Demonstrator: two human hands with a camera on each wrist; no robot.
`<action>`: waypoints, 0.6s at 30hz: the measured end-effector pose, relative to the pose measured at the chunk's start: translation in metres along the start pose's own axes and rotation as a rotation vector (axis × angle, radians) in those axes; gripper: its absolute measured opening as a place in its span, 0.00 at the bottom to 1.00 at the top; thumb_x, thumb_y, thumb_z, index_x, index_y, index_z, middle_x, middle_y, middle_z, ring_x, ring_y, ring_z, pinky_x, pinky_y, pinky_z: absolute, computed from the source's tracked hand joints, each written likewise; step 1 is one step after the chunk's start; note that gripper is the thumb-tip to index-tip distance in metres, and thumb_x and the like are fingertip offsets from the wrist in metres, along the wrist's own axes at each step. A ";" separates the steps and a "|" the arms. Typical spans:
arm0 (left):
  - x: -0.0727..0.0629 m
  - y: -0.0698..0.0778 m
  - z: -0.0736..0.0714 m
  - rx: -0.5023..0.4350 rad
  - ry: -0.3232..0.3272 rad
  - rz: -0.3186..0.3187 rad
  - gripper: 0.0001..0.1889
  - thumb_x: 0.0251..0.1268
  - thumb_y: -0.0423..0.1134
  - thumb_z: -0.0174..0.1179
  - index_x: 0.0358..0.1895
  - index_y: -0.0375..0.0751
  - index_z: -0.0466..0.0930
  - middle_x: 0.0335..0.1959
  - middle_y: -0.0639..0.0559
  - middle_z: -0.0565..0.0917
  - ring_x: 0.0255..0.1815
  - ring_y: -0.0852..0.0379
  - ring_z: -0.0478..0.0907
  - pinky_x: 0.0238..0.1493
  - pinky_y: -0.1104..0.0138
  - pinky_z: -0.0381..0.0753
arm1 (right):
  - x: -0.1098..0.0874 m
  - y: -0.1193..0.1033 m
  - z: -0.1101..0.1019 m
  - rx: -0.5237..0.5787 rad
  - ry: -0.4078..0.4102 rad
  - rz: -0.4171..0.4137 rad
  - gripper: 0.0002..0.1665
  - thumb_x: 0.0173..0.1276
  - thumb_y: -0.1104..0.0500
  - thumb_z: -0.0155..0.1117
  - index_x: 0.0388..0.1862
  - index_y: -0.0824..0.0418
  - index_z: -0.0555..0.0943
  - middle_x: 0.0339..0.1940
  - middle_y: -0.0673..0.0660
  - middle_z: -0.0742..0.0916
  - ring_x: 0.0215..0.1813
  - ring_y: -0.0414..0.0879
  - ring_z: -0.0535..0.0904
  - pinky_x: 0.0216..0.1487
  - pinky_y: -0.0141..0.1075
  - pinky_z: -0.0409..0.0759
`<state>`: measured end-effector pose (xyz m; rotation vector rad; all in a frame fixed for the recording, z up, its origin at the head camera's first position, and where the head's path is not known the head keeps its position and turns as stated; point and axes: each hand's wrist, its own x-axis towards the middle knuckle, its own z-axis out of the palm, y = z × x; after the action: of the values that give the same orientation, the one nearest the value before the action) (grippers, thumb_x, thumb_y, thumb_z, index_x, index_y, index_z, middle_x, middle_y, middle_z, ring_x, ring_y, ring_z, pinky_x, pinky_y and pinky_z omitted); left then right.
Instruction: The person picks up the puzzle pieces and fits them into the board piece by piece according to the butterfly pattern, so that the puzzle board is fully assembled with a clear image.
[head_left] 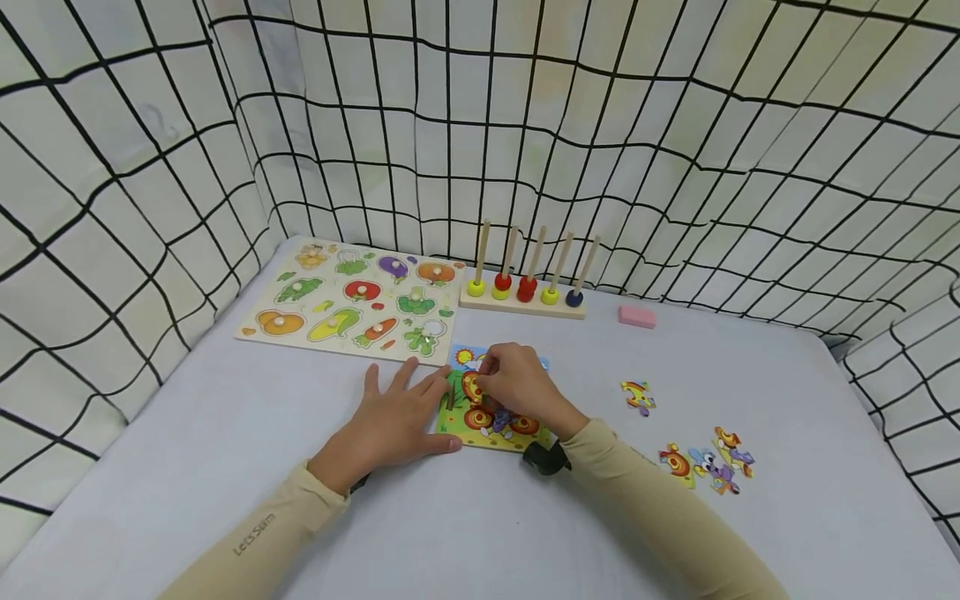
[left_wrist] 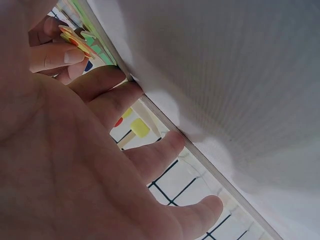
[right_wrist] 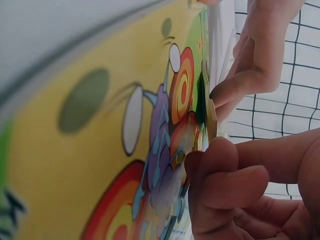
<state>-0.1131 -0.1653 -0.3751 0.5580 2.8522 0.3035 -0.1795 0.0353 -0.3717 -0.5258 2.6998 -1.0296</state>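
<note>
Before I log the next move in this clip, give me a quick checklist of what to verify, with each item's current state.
1. Right hand has the piece: ok, pinched between its fingers.
2. Piece seated flat in the board: not ok, it is tilted up in the fingers.
3. Piece matches its gap: cannot tell, the right hand covers that area in the head view.
4. Left hand at the board's left edge: ok.
5. Loose pieces in view: ok, lying to the right of the board.
6. Board apart from the vegetable puzzle: cannot tell, their corners look very close.
</note>
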 end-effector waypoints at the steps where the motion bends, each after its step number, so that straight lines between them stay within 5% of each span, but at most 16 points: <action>1: 0.000 0.000 0.000 0.000 -0.002 0.000 0.47 0.67 0.65 0.70 0.80 0.39 0.68 0.84 0.45 0.64 0.85 0.30 0.51 0.71 0.20 0.42 | 0.000 0.000 0.000 0.004 -0.001 0.005 0.07 0.72 0.65 0.74 0.34 0.64 0.85 0.30 0.54 0.86 0.27 0.44 0.79 0.28 0.32 0.79; 18: 0.000 0.000 0.000 -0.014 -0.002 -0.005 0.48 0.67 0.65 0.70 0.81 0.39 0.67 0.85 0.46 0.64 0.85 0.30 0.50 0.72 0.20 0.41 | 0.001 0.002 0.002 0.010 0.037 -0.023 0.06 0.71 0.68 0.72 0.34 0.65 0.84 0.30 0.54 0.85 0.28 0.43 0.78 0.29 0.32 0.78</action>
<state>-0.1128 -0.1656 -0.3750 0.5487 2.8467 0.3216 -0.1806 0.0353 -0.3746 -0.5418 2.7259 -1.0686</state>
